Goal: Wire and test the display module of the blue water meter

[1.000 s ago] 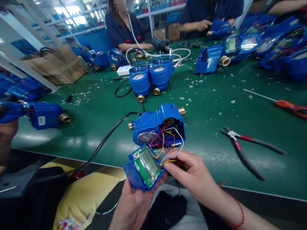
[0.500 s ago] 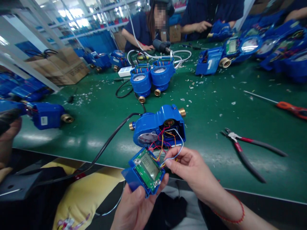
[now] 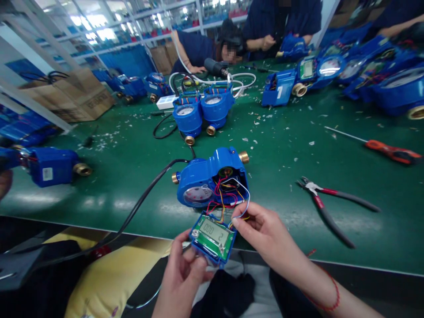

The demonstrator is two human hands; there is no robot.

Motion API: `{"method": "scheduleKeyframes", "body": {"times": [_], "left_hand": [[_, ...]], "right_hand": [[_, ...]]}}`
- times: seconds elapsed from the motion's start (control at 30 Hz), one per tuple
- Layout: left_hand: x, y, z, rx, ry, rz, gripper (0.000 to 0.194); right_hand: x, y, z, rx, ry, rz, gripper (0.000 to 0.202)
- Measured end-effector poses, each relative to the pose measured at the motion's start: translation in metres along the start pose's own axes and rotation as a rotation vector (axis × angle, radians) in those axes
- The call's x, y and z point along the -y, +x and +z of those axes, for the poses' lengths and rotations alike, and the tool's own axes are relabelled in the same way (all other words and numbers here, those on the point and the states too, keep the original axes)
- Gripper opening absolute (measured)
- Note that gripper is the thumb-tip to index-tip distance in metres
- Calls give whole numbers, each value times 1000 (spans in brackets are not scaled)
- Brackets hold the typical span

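A blue water meter body [image 3: 205,176] with brass ends lies open on the green table [image 3: 285,150] near its front edge. Coloured wires [image 3: 228,201] run from it to a blue cover with a green circuit board and LCD [image 3: 213,236]. My left hand [image 3: 183,276] grips that cover from below at its left corner. My right hand [image 3: 265,229] pinches the wires at the cover's upper right corner. A black cable [image 3: 139,207] leaves the meter body to the left and drops off the table.
Red-handled pliers [image 3: 326,203] lie right of the meter, an orange-handled screwdriver [image 3: 384,150] farther back. Two joined blue meters [image 3: 202,110] stand mid-table, more blue meters at left [image 3: 49,165] and back right [image 3: 331,70]. Other people work across the table. White scraps litter the surface.
The cover has turned so its display faces me more squarely and sits lower and to the right. My left hand shifted to its lower left corner; my right hand stays on the wires.
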State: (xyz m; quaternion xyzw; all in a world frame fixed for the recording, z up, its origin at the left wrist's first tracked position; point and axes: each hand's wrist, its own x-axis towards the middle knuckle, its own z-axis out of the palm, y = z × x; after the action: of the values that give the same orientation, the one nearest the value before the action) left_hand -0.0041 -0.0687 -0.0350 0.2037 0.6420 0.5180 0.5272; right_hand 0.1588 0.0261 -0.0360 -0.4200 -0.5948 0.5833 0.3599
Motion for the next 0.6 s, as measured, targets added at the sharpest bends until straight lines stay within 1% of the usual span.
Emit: {"method": "scheduleKeyframes", "body": {"times": [0.03,0.1,0.13,0.17,0.2,0.23,0.27,0.3,0.33,0.4,0.43,0.5,0.57,0.6], "left_hand": [[-2,0,-5,-105,158,133,50],[-10,0,-11,-303,423,444,42],[-14,-1,-10,-352,512,582,34],[-20,-2,-6,-361,577,701,26],[-26,-2,0,-314,616,798,21],[-32,-1,8,-217,648,876,19],[-38,1,17,-112,680,934,21],[-43,6,26,14,716,969,25],[-48,11,36,112,736,968,26],[-54,23,51,252,766,942,24],[-55,29,56,284,785,934,20],[-55,37,61,305,836,955,13],[-53,40,61,277,874,972,10],[-51,41,59,254,883,952,9]], "right_hand": [[0,0,0,0,-23,-14,8],[0,0,2,-8,-90,-53,7],[0,0,3,-18,-131,-81,7],[1,0,3,-27,-171,-111,7],[1,0,4,-32,-205,-138,7],[0,0,4,-36,-227,-161,7],[0,1,4,-35,-235,-181,6],[0,1,4,-31,-237,-195,6],[-1,1,4,-29,-240,-203,6],[-2,2,3,-42,-270,-208,10],[-3,2,3,-53,-294,-205,12],[-4,3,3,-76,-331,-192,13],[-3,3,3,-84,-312,-190,13],[-3,3,3,-86,-286,-189,13]]}}
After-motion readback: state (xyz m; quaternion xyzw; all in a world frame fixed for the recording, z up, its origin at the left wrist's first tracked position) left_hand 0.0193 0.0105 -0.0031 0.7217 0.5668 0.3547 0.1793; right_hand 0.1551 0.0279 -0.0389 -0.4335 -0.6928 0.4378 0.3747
